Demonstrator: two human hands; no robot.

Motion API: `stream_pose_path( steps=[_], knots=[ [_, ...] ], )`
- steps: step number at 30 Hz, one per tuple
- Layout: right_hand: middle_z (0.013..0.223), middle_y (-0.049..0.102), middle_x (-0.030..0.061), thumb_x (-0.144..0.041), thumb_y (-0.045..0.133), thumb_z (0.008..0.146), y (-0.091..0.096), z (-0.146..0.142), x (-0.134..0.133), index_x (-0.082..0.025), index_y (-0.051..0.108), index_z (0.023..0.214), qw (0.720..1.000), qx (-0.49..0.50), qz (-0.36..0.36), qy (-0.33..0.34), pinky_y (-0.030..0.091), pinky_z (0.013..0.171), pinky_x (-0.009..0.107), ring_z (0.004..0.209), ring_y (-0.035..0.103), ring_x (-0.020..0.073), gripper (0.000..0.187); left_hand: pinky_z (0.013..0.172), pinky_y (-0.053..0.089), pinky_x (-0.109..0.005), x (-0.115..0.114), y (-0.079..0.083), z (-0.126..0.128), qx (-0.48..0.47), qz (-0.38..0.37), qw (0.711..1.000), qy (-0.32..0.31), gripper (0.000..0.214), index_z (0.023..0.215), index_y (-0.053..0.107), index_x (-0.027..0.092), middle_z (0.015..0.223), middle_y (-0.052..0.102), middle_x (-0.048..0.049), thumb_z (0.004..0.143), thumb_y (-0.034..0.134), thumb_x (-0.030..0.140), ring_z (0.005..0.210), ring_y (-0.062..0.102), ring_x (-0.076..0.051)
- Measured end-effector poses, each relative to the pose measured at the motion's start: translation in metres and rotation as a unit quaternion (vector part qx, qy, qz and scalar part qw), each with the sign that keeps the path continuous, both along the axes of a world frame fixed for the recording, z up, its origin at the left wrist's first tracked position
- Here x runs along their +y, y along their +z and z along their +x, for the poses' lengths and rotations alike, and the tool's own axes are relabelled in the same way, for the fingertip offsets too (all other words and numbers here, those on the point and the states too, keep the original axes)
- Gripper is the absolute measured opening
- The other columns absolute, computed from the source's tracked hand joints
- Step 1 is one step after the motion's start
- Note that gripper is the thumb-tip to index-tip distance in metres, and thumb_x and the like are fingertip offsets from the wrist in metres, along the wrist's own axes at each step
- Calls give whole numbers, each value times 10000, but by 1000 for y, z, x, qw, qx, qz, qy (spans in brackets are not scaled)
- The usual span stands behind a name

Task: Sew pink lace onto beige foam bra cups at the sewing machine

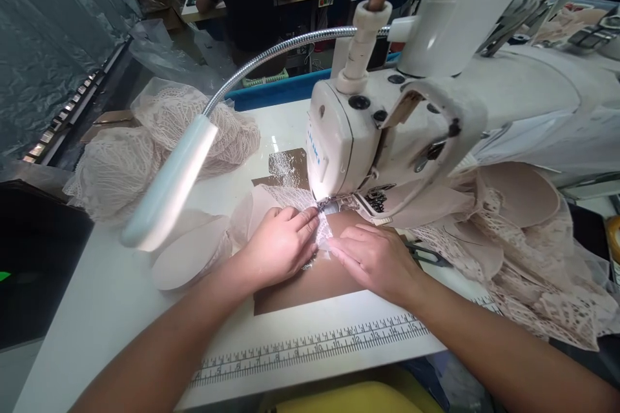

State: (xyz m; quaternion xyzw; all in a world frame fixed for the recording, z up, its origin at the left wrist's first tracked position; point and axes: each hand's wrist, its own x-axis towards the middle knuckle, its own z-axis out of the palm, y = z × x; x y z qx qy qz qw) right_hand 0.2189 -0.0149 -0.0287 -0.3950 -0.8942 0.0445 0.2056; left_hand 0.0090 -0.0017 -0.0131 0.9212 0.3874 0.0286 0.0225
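Observation:
Under the presser foot of a white sewing machine (334, 135) lies a strip of pale pink lace (323, 230). My left hand (283, 242) rests on it just left of the needle, its fingers stretched out and pressing the lace down. Close to the lace's near end, my right hand (372, 255) has thumb and fingertips together on the edge. Beneath both hands is a brown sheet (290, 297) on the white table. A beige padded cup (188, 261) joins the lace work on the left. The needle tip is hidden by the foot and fingers.
Lace bundles (194, 122) are piled at the back left, and more lace with cups (513, 206) at the right. A lamp (169, 187) on a bendable arm hangs over the left side. Dark thread snips (431, 254) lie beyond my right wrist. A person (245, 0) sits ahead.

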Motion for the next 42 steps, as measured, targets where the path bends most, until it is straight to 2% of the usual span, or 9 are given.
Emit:
stream_pose_path(
  steps=[6, 11, 21, 33, 39, 42],
  knots=[
    [613, 557, 2, -183, 455, 912, -5, -1, 2, -207, 704, 801, 1000, -7, 22, -1, 338, 603, 256, 605, 473, 125, 274, 754, 398, -402, 8, -3, -4, -4, 3, 1000, -1, 426, 1302, 523, 125, 1385, 504, -94, 945, 362, 294, 918, 506, -245],
    [671, 596, 19, -207, 484, 903, -8, -1, 4, -190, 708, 974, 999, -34, 38, 8, 372, 620, 267, 642, 504, 145, 236, 748, 392, -396, 13, -6, -9, 5, 21, 1000, 9, 448, 1314, 511, 124, 1409, 484, -72, 875, 440, 185, 933, 507, -245],
    [723, 630, 35, -267, 507, 910, -10, 1, 4, -171, 697, 1064, 997, -45, 52, 17, 409, 641, 282, 661, 535, 153, 263, 810, 426, -371, 8, -10, -10, -21, 44, 999, 7, 365, 1186, 612, 156, 1296, 590, -64, 854, 470, 104, 934, 540, -221],
    [830, 686, 54, -296, 511, 907, -9, -7, 10, -169, 646, 1163, 996, -79, 22, -28, 406, 582, 274, 722, 608, 165, 316, 857, 453, -413, 20, -17, -18, -53, 53, 995, 61, 353, 1204, 597, 139, 1238, 614, -103, 889, 437, 148, 1015, 541, -270],
    [947, 698, 86, -273, 526, 893, -3, -5, 9, -150, 624, 1185, 998, -59, -35, -17, 477, 702, 312, 817, 641, 200, 332, 949, 432, -437, 19, -16, -23, -121, 48, 988, 82, 422, 1234, 558, 90, 1260, 582, -155, 914, 460, 349, 1118, 530, -281],
    [1022, 693, 86, -250, 505, 897, 8, 2, 7, -167, 614, 1191, 996, -40, -73, -16, 486, 758, 324, 869, 642, 204, 324, 945, 441, -439, 19, -17, -25, -140, 49, 984, 103, 390, 1194, 593, 117, 1251, 593, -146, 902, 478, 349, 1122, 543, -280]
  ],
)
